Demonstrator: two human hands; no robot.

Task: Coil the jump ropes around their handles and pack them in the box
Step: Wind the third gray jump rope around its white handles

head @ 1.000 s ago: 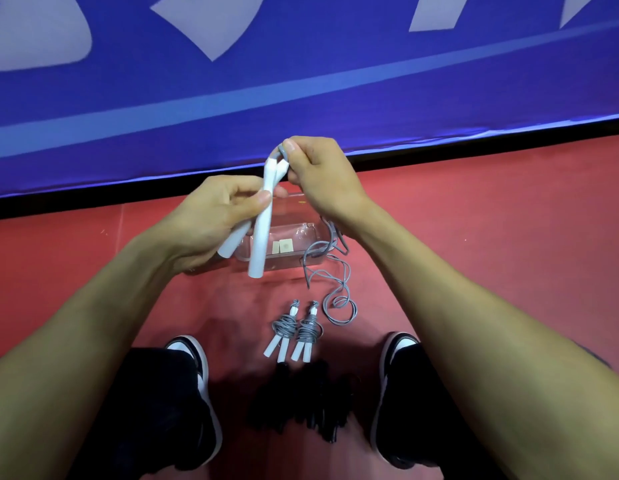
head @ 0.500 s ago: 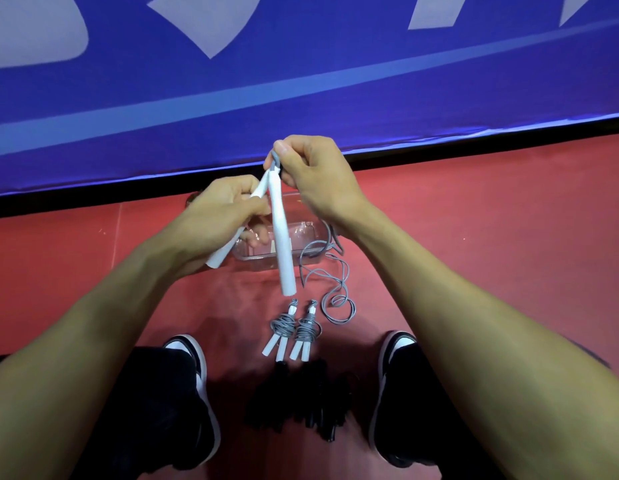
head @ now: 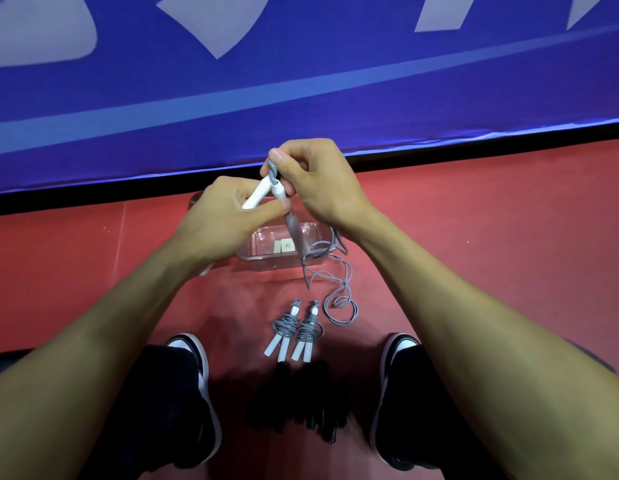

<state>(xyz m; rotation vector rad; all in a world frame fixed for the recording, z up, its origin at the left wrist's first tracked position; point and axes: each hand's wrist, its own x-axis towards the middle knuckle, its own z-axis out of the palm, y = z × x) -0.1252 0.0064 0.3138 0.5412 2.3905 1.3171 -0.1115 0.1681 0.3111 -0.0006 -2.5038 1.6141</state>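
My left hand [head: 219, 221] grips a white jump-rope handle [head: 256, 197], most of it hidden in the fist. My right hand [head: 316, 183] pinches the grey cord end and the top of the second white handle [head: 279, 192], which hangs blurred over the box. The rope's grey cord [head: 339, 299] trails loose onto the floor to the right of the clear plastic box [head: 283, 263]. Two coiled ropes with white handles [head: 283, 329] [head: 309, 332] lie side by side on the red floor in front of the box.
A blue banner wall [head: 301, 98] with a black base strip stands just behind the box. My two black-and-white shoes [head: 193, 382] [head: 401, 386] flank a dark pile of black ropes [head: 304, 403] on the red floor.
The second handle has swung from beside the left hand's handle to hanging under my right hand. My left hand has slid up and closed over its handle, and both hands sit closer together.
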